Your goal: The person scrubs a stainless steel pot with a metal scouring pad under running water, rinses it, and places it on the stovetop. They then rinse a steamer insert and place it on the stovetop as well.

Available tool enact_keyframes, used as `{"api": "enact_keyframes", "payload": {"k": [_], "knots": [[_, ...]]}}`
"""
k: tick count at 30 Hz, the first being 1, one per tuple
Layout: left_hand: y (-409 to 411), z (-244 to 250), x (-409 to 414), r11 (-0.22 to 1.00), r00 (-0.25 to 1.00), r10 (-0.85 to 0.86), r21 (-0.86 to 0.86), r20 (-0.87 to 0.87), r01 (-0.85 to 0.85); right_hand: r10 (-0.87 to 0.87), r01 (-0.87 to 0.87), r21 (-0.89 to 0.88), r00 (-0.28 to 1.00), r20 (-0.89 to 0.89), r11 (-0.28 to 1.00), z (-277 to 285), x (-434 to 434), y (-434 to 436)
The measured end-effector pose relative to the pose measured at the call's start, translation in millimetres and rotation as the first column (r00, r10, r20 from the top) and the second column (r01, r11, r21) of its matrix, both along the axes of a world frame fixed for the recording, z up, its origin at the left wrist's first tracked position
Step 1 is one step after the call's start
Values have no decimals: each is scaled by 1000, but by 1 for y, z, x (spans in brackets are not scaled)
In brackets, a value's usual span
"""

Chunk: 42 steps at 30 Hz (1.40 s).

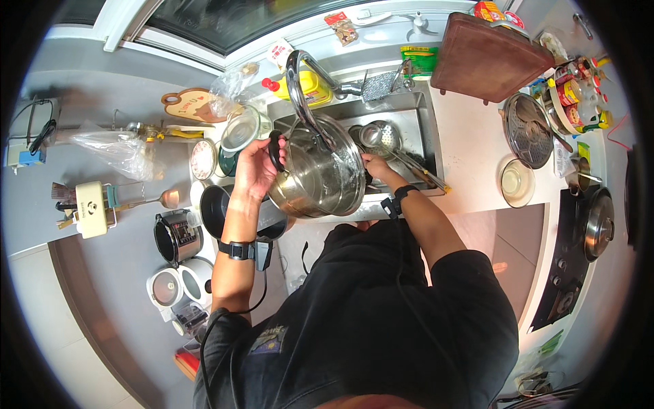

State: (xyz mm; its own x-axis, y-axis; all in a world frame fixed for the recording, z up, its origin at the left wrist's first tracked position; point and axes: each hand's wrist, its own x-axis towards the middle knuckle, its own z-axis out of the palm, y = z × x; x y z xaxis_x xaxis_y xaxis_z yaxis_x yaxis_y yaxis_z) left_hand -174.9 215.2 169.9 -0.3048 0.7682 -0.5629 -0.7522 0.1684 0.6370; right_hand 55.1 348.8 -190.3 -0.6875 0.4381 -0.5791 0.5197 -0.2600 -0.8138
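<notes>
A large stainless steel pot is held tilted over the front left of the sink. My left hand grips its black side handle. At the opposite rim, my right hand has its fingers curled against the pot, and its fingertips are partly hidden. The curved chrome faucet arches over the pot, and water runs down the inside wall. Deeper in the sink, right of the pot, lie a steel ladle and a perforated skimmer, with long handles reaching the front edge.
A yellow bottle stands behind the faucet. Left of the sink are glass bowls and a dark pot. A brown cutting board, a round steamer rack and a glass bowl occupy the right counter, before the gas stove.
</notes>
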Motion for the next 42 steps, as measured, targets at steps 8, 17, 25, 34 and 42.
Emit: {"api": "enact_keyframes", "payload": {"k": [8,17,25,34,42], "knots": [[12,4,-5,982,977,127,116,172,-148,131,-138,-147,990,-50,980,9,9,-15],[22,-4,-37,962,953,231,100,198,-254,152,-182,-590,983,-101,787,-53,-1,-42],[8,-8,-51,965,976,188,167,107,-204,278,-318,-806,940,-198,499,0,4,-35],[-51,-32,-54,977,990,136,-167,26,-129,361,-296,-313,916,174,902,44,34,36],[-97,-94,-29,967,921,236,-169,311,-191,478,-518,-45,749,458,854,132,44,112]]}}
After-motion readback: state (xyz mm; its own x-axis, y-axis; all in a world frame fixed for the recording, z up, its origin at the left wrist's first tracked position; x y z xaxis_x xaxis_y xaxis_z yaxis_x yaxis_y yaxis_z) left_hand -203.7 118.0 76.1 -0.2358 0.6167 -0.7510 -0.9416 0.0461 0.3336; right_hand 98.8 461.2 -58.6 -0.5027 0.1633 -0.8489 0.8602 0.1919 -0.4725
